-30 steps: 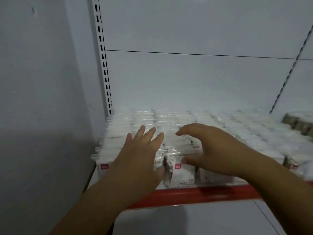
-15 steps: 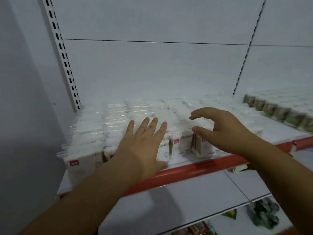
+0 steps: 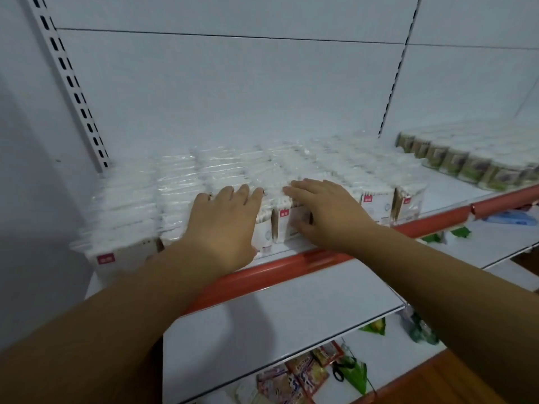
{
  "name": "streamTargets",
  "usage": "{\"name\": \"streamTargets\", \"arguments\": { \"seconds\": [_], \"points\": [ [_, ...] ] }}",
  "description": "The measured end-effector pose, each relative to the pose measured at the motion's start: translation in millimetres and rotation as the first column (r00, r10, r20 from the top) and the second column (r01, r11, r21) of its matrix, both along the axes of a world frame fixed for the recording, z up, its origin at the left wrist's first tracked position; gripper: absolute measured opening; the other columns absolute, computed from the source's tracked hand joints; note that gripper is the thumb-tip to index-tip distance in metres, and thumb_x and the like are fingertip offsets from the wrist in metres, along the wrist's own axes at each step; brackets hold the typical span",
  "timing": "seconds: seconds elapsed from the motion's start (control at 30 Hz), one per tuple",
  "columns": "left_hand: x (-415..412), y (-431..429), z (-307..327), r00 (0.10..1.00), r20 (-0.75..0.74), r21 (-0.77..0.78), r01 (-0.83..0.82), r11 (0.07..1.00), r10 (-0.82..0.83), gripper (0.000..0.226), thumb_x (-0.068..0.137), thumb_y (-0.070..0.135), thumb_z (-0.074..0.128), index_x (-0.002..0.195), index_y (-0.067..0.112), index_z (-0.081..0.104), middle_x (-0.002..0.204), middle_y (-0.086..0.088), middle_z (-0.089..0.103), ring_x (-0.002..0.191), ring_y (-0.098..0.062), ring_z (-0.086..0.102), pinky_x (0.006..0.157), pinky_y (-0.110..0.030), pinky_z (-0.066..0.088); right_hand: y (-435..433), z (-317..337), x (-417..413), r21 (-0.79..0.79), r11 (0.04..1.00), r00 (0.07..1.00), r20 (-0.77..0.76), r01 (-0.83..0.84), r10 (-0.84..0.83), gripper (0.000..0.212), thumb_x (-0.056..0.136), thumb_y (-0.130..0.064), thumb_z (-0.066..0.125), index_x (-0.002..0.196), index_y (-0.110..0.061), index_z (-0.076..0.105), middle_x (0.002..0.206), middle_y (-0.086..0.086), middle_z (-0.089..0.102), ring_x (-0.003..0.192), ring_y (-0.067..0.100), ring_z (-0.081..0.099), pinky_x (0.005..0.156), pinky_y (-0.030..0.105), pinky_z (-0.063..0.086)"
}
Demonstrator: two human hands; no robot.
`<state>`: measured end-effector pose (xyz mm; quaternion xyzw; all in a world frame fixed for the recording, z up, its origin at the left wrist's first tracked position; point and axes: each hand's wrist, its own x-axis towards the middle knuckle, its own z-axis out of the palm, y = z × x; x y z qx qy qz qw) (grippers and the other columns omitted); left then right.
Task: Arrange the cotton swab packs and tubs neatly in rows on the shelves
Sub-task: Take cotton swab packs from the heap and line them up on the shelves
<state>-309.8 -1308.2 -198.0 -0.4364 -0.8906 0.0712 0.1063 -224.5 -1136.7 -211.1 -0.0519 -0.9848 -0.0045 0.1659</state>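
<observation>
Two bare hands lie flat on the front of the stock, and neither is clamped on anything. The left hand [image 3: 226, 221] rests palm down, fingers together and stretched out over the tops of the front cotton swab packs [image 3: 180, 196], its heel near the red shelf edge [image 3: 294, 265]. The right hand [image 3: 326, 214] sits just beside it, fingers loosely spread across the pack tops, the thumb pressing the printed face of one front pack [image 3: 287, 225].

Judging by the look, the packs are light, thin plastic sleeves of sticks: stiff along their length, slick on the wrap and quick to topple or slide against each other. Flat palms on top, or a pinch across the narrow sides, should serve better than squeezing a face.

Under and between both hands stand the middle rows; more rows run left of the left hand and right of the right hand, all upright and close-packed back toward the white rear panel [image 3: 233, 97]. Well beyond the right hand, on the adjoining shelf, a line of green-labelled tubs [image 3: 455, 163] stands apart from the packs.
</observation>
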Motion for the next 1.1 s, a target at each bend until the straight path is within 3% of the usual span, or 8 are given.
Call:
{"name": "streamTargets", "arguments": {
  "seconds": [0.2, 0.37, 0.47, 0.6, 0.73, 0.9, 1.0, 1.1],
  "points": [
    [7, -4, 22, 0.998, 0.047, -0.093, -0.042, 0.995, 0.046, 0.102, 0.084, 0.072, 0.045, 0.153, 0.022, -0.011, 0.163, -0.003, -0.006, 0.15, -0.025, -0.004, 0.118, -0.056, 0.003, 5, 17, 7, 0.106, 0.994, 0.985, 0.174, -0.029, 0.01, 0.068, 0.097, -0.044, 0.046, 0.153, -0.02, 0.015, 0.16, 0.002, 0.014, 0.148, 0.02, 0.008, 0.118, 0.038, 0.003],
    [45, 37, 37, 0.968, 0.028, 0.246, 0.235, 0.94, -0.249, 0.075, 0.095, 0.057, 0.038, 0.155, 0.024, 0.006, 0.163, 0.002, 0.008, 0.15, -0.016, 0.001, 0.122, -0.038, 0.005, 44, 26, 46, 0.054, 0.998, 1.0, -0.02, 0.017, -0.016, 0.071, 0.098, -0.051, 0.039, 0.154, -0.021, 0.008, 0.162, 0.006, -0.002, 0.149, 0.02, -0.006, 0.118, 0.037, -0.006],
    [77, 103, 27, 0.929, 0.093, 0.156, 0.342, 0.927, -0.359, 0.076, 0.096, 0.056, 0.036, 0.155, 0.022, 0.001, 0.163, 0.0, 0.0, 0.149, -0.016, -0.004, 0.122, -0.038, 0.004, 97, 23, 98, 0.07, 0.982, 0.983, -0.07, 0.173, -0.169, 0.067, 0.098, -0.051, 0.034, 0.154, -0.02, 0.012, 0.162, 0.008, -0.001, 0.149, 0.022, -0.006, 0.118, 0.04, -0.005],
    [125, 187, -7, 0.863, 0.163, 0.239, 0.436, 0.868, -0.479, 0.065, 0.098, 0.042, 0.045, 0.153, 0.019, 0.02, 0.159, -0.004, 0.022, 0.147, -0.02, 0.019, 0.117, -0.033, 0.018, 176, -4, 186, 0.11, 0.946, 0.949, -0.117, 0.305, -0.293, 0.054, 0.098, -0.039, 0.04, 0.144, -0.011, 0.04, 0.156, 0.018, 0.026, 0.145, 0.032, 0.019, 0.117, 0.047, 0.012],
    [173, 234, -75, 0.802, 0.289, 0.275, 0.454, 0.847, -0.524, 0.054, 0.098, 0.034, 0.047, 0.149, 0.024, 0.031, 0.15, 0.0, 0.041, 0.135, -0.018, 0.039, 0.105, -0.031, 0.035, 231, -69, 256, 0.14, 0.959, 0.951, -0.228, 0.245, -0.209, 0.032, 0.087, -0.027, 0.049, 0.103, -0.005, 0.067, 0.114, 0.016, 0.065, 0.107, 0.036, 0.059, 0.094, 0.044, 0.043],
    [163, 261, -207, 0.812, 0.436, 0.003, 0.431, 0.902, -0.389, 0.07, 0.095, 0.05, 0.033, 0.154, 0.016, 0.016, 0.161, -0.008, 0.012, 0.149, -0.023, 0.008, 0.119, -0.031, 0.007, 275, -204, 291, -0.023, 0.93, 0.922, 0.144, 0.367, -0.36, 0.046, 0.094, -0.036, 0.05, 0.133, -0.013, 0.053, 0.144, 0.014, 0.047, 0.133, 0.034, 0.042, 0.108, 0.047, 0.037],
    [161, 266, -309, 0.798, 0.508, -0.064, 0.412, 0.909, -0.326, 0.072, 0.085, 0.045, 0.042, 0.145, 0.005, 0.038, 0.151, -0.02, 0.035, 0.141, -0.035, 0.033, 0.115, -0.041, 0.025, 274, -317, 301, -0.095, 0.884, 0.786, 0.506, 0.459, -0.354, 0.062, 0.099, -0.047, 0.038, 0.152, -0.021, 0.021, 0.161, 0.005, 0.01, 0.148, 0.024, 0.009, 0.118, 0.041, 0.017],
    [168, 264, -432, 0.788, 0.586, -0.12, 0.317, 0.941, -0.191, 0.048, 0.085, 0.028, 0.05, 0.13, 0.013, 0.058, 0.122, -0.015, 0.064, 0.108, -0.032, 0.062, 0.09, -0.036, 0.05, 259, -448, 312, -0.158, 0.845, 0.712, 0.628, 0.511, -0.313, 0.064, 0.099, -0.046, 0.039, 0.153, -0.021, 0.015, 0.162, 0.005, 0.004, 0.149, 0.021, 0.002, 0.119, 0.037, 0.009]
  ]
}}
